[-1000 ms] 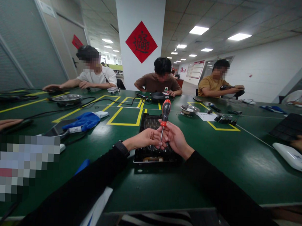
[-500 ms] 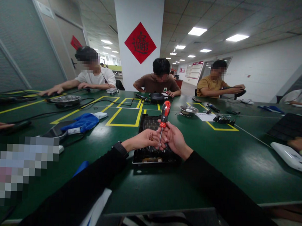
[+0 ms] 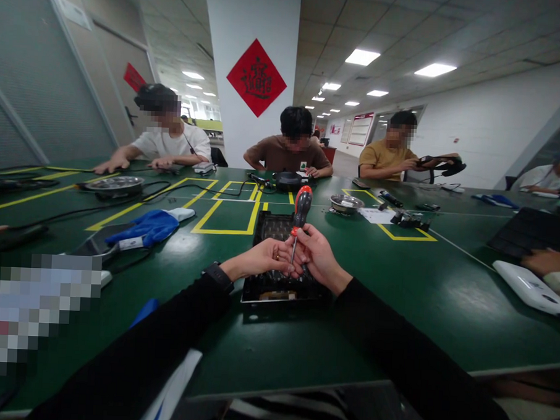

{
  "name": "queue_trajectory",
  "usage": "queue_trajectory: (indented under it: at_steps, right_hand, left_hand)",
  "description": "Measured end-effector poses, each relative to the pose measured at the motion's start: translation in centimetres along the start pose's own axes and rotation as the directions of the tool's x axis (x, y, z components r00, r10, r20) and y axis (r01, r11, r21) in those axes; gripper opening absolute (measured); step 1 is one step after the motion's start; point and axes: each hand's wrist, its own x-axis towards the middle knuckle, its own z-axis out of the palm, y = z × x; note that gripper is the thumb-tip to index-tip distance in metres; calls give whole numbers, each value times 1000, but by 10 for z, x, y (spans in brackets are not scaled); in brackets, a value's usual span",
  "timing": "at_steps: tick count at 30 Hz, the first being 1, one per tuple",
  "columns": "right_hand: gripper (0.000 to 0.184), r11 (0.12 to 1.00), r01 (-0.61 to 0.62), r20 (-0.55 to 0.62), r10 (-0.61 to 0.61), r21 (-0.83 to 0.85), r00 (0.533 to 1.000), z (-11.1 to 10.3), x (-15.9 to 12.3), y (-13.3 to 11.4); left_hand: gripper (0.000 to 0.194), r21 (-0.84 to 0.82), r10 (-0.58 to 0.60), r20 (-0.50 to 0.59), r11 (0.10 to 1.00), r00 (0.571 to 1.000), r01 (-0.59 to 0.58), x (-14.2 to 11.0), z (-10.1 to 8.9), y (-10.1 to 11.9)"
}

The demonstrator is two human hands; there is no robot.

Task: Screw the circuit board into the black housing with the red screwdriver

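A screwdriver [image 3: 301, 210] with a red and black handle stands nearly upright in front of me, its tip pointing down. My right hand [image 3: 322, 258] closes its thumb and fingers round the shaft just below the handle. At the tip, my left hand [image 3: 278, 257] has its fingers drawn together; whatever small thing they pinch, if anything, is too small to make out. Both hands are over an open black casing [image 3: 260, 228] on the table, partly hiding its inside. A yellowish part [image 3: 279, 295] shows in the casing's near end.
Blue cloth [image 3: 152, 228] lies to the left on the green table [image 3: 396, 314]. Metal bowls [image 3: 346, 203] stand at the far right and far left [image 3: 118, 184]. Black cables cross the left side. A white device [image 3: 531, 288] lies at right. Several people sit around the table.
The screwdriver's handle has turned, showing more black now. My right hand's fingers have closed more firmly on the shaft. The whole view has shifted slightly.
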Motion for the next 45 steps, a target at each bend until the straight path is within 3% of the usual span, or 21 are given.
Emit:
queue_trajectory:
  at_steps: [4, 10, 24, 31, 41, 45]
  right_hand:
    - [19, 1000, 3, -1, -3, 27, 1000, 1, 0, -2]
    - [32, 987, -94, 37, 90, 131, 995, -1, 1, -4]
    - [23, 1000, -8, 6, 9, -10, 1000, 0, -1, 0]
    - [32, 994, -79, 62, 74, 74, 995, -3, 0, -3]
    - [20, 1000, 17, -10, -17, -16, 1000, -2, 0, 1]
    - [22, 1000, -22, 26, 22, -14, 999, -2, -1, -1]
  left_hand:
    - [32, -7, -3, -6, 1000, 1000, 3, 0, 1, 1]
    - [33, -28, -19, -23, 999, 1000, 18, -1, 3, 5]
    - [29, -28, -6, -6, 1000, 1000, 5, 0, 0, 1]
    - [29, -36, -3, -17, 999, 1000, 2, 0, 1, 4]
    - [31, -23, -9, -19, 1000, 1000, 9, 0, 1, 3]
    - [29, -20, -6, -8, 1000, 1000, 6, 0, 0, 2]
